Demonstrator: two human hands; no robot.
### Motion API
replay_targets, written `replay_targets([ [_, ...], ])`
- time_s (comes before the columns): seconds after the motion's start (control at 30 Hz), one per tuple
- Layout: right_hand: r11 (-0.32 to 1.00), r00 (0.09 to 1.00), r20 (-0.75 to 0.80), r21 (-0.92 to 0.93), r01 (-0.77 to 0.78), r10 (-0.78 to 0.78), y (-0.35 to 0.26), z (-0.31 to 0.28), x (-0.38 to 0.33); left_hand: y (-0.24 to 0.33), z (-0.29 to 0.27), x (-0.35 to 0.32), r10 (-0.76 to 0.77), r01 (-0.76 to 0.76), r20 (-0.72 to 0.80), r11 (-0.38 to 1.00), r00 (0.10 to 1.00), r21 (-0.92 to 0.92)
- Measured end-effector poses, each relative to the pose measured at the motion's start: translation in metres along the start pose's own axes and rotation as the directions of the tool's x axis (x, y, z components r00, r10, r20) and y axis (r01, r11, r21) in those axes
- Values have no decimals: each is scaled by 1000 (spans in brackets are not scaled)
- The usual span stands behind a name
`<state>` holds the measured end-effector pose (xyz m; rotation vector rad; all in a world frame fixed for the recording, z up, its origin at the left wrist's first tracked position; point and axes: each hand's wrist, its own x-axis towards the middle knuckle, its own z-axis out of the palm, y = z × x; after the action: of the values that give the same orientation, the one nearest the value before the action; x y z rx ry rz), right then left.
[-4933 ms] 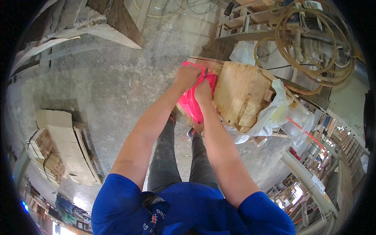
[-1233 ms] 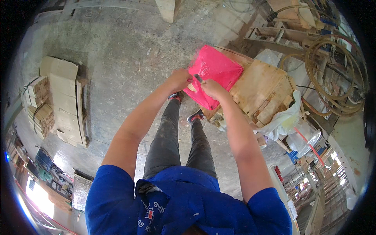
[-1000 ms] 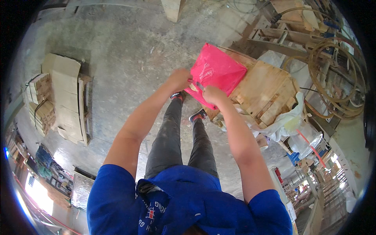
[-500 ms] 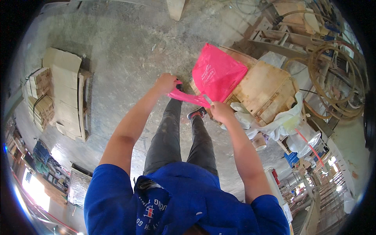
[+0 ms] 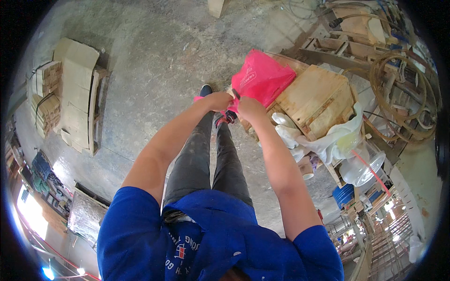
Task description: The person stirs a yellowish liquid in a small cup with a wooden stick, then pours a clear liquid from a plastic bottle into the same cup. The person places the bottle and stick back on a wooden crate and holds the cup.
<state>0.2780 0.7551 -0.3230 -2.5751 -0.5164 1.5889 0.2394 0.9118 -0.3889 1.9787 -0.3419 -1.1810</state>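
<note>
A pink plastic bag (image 5: 261, 78) hangs in front of me over the edge of a wooden crate (image 5: 315, 99). My left hand (image 5: 219, 100) grips one pink handle of the bag, and my right hand (image 5: 250, 107) grips the other handle close beside it. Both hands are closed tight, nearly touching each other. The bag bulges with something inside that I cannot see. My legs in dark trousers and my shoes stand on the concrete floor below the hands.
White plastic sheets (image 5: 323, 140) and a clear container (image 5: 363, 164) lie right of the crate. Coiled hoses (image 5: 403, 98) and wooden frames fill the upper right. A pallet of stacked boards (image 5: 70, 93) stands at the left. A blue bucket (image 5: 344, 194) sits lower right.
My hands came back together at the bag's handles after the left one had pulled a handle out to the left. The bag moved from the crate's top to its near edge.
</note>
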Motion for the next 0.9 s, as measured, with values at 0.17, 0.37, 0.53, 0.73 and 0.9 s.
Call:
replay_targets([
  [0.17,995,992,78,13,-96,95,-18,10,-18,1,7,-15,-15,19,-41,994,999,108],
  [0.37,994,993,95,79,-73,65,-25,15,11,29,-2,-39,-37,52,-103,988,994,148],
  [0.53,1000,1000,14,-20,8,-8,-25,36,-37,13,13,-50,-72,96,-150,982,986,163],
  [0.73,996,996,19,7,-88,87,-33,43,-33,21,25,-54,-49,73,-159,987,986,146],
  [0.9,997,998,9,-44,-64,64,-33,58,-45,8,21,-58,-8,50,-118,931,993,361],
])
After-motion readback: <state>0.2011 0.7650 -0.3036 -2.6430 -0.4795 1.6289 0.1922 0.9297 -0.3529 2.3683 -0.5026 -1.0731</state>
